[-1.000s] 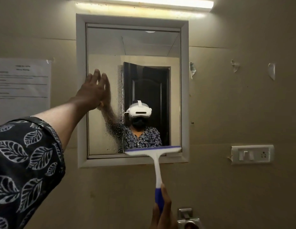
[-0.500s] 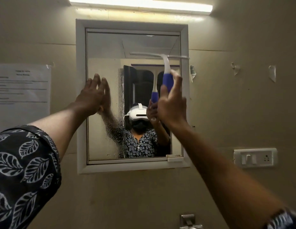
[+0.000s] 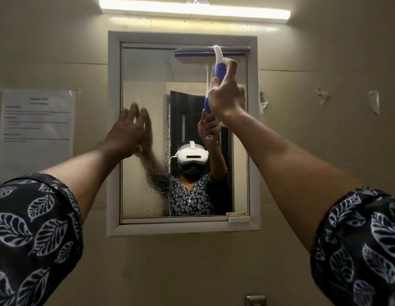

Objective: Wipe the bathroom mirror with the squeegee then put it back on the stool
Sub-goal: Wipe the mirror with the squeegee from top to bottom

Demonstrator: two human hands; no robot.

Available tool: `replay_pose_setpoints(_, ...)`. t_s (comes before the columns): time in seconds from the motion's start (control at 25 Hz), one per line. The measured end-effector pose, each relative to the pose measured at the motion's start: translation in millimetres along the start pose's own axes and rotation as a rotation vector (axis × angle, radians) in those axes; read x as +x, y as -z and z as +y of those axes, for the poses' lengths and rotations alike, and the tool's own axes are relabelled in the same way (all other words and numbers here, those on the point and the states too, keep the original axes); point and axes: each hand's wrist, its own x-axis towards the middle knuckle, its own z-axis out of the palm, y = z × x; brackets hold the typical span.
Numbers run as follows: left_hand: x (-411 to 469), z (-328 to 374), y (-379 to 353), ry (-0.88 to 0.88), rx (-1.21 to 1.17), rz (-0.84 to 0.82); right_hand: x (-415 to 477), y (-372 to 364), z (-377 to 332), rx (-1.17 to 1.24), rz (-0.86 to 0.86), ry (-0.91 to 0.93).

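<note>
Now the right hand [image 3: 227, 97] grips the squeegee [image 3: 219, 71] at the top of the mirror [image 3: 145, 71], ready to pull down, while the left hand [image 3: 130, 131] presses flat, maybe for balance.

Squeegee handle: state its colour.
The squeegee handle is blue with a white neck, best seen in the head view.

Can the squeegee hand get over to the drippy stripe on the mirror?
Probably yes. The right hand holds the squeegee high on the mirror, with only bare glass between it and the droplets. The left hand rests just beside them.
</note>
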Motion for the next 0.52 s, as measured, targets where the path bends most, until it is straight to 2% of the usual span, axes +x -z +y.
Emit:
replay_pose_setpoints(0.32, -1.0, 3.1, 2.7, 0.010, 0.010, -0.010, -0.7, -8.3, -5.3, 0.059, -0.051, -0.009)
replay_pose_setpoints(0.52, -1.6, 2.3, 3.1, 0.002, 0.017, -0.019, -13.4, -5.4, -1.1, 0.023, -0.019, -0.011)
